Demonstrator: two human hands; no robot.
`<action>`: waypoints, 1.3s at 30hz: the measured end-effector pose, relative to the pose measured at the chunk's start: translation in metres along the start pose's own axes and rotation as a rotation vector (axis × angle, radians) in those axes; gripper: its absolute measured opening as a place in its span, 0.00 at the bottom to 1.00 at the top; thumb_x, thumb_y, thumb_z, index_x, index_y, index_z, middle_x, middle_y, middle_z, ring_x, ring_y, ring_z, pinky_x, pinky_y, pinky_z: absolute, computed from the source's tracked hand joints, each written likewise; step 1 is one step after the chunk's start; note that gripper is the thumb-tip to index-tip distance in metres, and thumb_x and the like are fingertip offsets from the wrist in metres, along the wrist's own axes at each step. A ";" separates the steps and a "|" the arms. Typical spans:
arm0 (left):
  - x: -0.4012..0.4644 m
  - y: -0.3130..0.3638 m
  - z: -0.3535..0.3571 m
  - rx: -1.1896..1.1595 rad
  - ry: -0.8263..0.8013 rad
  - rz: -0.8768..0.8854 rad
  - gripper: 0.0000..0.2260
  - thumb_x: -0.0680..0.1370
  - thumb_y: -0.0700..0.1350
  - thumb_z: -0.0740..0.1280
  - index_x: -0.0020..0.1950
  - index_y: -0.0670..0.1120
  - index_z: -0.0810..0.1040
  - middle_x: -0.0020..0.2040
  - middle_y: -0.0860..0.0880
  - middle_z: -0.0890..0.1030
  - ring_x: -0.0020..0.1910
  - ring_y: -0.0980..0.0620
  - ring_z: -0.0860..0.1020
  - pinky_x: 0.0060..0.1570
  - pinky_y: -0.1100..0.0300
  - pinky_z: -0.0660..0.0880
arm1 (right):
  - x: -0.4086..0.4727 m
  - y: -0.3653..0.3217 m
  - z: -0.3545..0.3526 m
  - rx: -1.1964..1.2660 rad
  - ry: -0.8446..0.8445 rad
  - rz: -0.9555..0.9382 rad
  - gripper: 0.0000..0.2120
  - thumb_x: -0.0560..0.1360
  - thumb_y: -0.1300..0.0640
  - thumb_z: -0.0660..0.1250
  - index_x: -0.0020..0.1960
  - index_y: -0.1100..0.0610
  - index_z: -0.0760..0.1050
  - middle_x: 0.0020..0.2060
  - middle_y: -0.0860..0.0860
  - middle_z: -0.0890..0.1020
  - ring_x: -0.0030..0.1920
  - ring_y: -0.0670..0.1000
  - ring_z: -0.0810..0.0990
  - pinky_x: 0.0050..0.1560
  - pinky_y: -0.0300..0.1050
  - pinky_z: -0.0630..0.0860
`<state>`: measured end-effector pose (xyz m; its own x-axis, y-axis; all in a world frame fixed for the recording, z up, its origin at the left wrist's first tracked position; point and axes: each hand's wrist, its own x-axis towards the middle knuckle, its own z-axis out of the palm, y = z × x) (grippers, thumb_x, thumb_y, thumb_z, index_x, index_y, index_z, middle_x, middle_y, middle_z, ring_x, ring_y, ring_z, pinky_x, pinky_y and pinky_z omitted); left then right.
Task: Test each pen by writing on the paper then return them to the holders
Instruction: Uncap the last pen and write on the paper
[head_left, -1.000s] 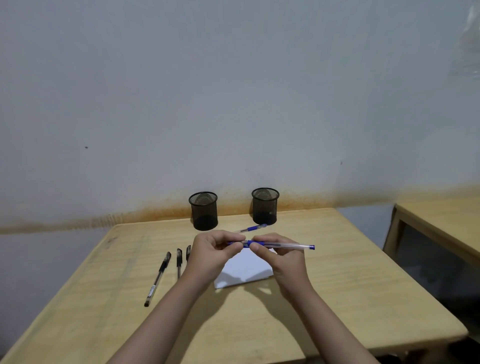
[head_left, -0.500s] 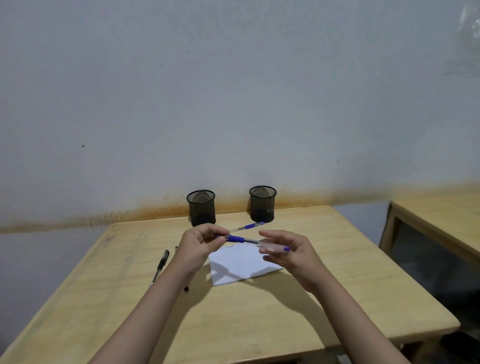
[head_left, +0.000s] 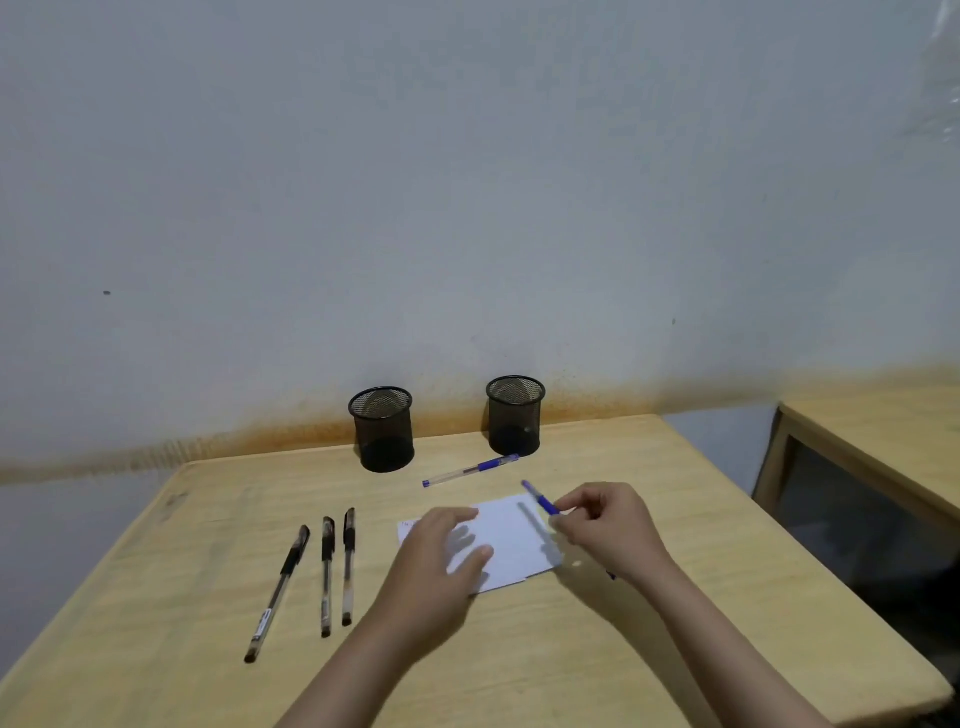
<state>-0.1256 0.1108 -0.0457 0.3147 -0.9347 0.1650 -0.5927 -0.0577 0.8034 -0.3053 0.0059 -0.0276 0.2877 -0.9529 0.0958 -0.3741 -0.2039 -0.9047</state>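
Left hand (head_left: 436, 564) flat on paper (head_left: 511, 543), fingers spread, palm down, gripping nothing. Right hand (head_left: 608, 530) at 3 o'clock of paper, fingers pinched on blue pen (head_left: 540, 500); its visible end angles toward 11 o'clock, above the sheet's right edge. Second blue pen (head_left: 470, 470) lies on table (head_left: 675, 623) at 12 o'clock of paper, near right holder (head_left: 515, 415). Left holder (head_left: 383, 428) well apart from it. Three black pens (head_left: 326, 569) lie side by side at 9 o'clock of paper.

no readable text, white label on black pen (head_left: 277, 596) too blurred, faint marks on paper (head_left: 511, 540) illegible
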 end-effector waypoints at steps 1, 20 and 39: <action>-0.001 -0.007 0.004 0.094 -0.029 0.039 0.18 0.76 0.53 0.65 0.65 0.58 0.69 0.65 0.61 0.68 0.62 0.65 0.66 0.59 0.65 0.65 | 0.006 0.007 0.003 -0.075 0.060 -0.027 0.06 0.69 0.65 0.68 0.38 0.56 0.81 0.25 0.49 0.79 0.26 0.46 0.74 0.28 0.37 0.70; 0.009 -0.050 0.024 0.444 -0.080 0.143 0.22 0.77 0.60 0.57 0.69 0.54 0.65 0.73 0.57 0.61 0.72 0.57 0.57 0.72 0.55 0.54 | 0.104 0.004 0.064 -0.512 0.067 -0.419 0.07 0.74 0.60 0.66 0.48 0.59 0.81 0.45 0.52 0.81 0.45 0.52 0.78 0.43 0.47 0.77; 0.016 -0.037 0.016 0.103 0.182 0.041 0.29 0.74 0.60 0.64 0.72 0.52 0.61 0.67 0.58 0.69 0.67 0.58 0.67 0.65 0.58 0.68 | 0.070 -0.029 0.068 0.208 -0.100 -0.055 0.07 0.72 0.64 0.71 0.37 0.60 0.74 0.30 0.54 0.76 0.32 0.50 0.76 0.36 0.40 0.75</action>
<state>-0.1100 0.0924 -0.0820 0.4118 -0.8588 0.3049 -0.6777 -0.0649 0.7324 -0.2138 -0.0399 -0.0230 0.3926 -0.9126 0.1145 -0.1690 -0.1940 -0.9663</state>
